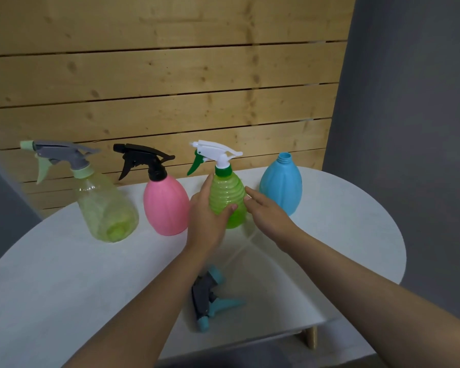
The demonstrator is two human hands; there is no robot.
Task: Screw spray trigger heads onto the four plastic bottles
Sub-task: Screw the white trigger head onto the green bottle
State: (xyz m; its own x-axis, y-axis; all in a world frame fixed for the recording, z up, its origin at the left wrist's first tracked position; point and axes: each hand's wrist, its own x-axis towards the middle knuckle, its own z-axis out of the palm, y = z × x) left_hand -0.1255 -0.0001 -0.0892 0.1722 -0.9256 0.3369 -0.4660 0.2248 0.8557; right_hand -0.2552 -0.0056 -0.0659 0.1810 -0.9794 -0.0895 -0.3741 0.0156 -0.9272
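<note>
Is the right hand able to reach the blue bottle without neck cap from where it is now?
Probably yes. The right hand is open beside the green bottle, and the blue bottle stands just to its right on the table, nothing between them.

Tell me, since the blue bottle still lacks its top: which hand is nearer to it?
Right. The right hand reaches beside the green bottle, just left of the blue bottle. The left hand holds the green bottle on its far side.
</note>
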